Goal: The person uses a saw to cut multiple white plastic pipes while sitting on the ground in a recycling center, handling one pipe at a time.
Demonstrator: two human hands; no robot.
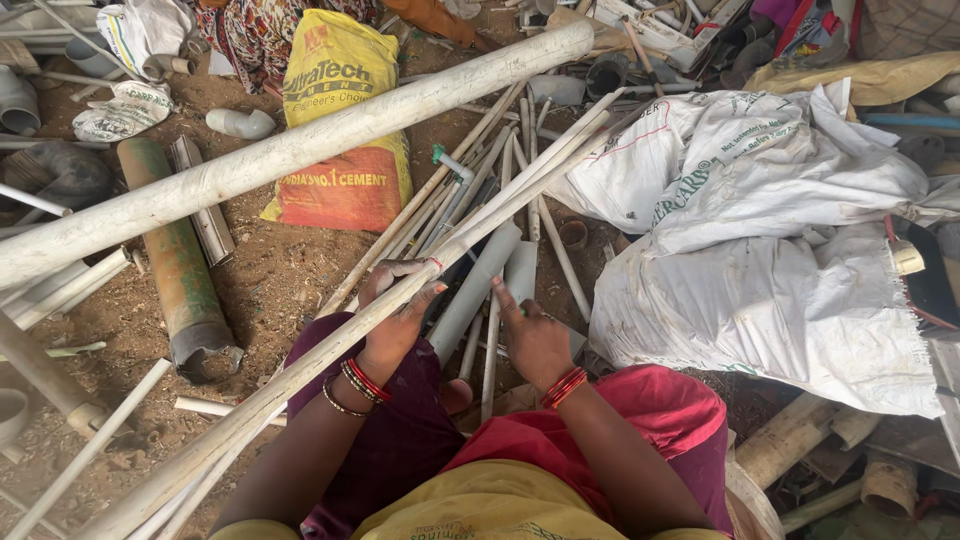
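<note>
left hand (398, 305): fingers curled shut, bangles worn at wrist | right hand (532, 335): held palm-down, fingers extended, just right of left hand

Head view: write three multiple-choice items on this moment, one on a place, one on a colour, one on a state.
1. Where does the yellow and orange sack lie?
A. on the person's lap
B. on the dirt beyond the thick white pipe
C. on the white sacks

2. What colour are the bangles on the right wrist?
A. red
B. blue
C. white

3. What is the left hand doing?
A. hanging free
B. gripping a hammer
C. holding a long thin pipe

Answers:
1 B, the sack rests on bare ground, its middle crossed by the thick pipe.
2 A, the bangles are red.
3 C, its fingers wrap the thin pipe, while the right hand rests open among the pipes.
</note>
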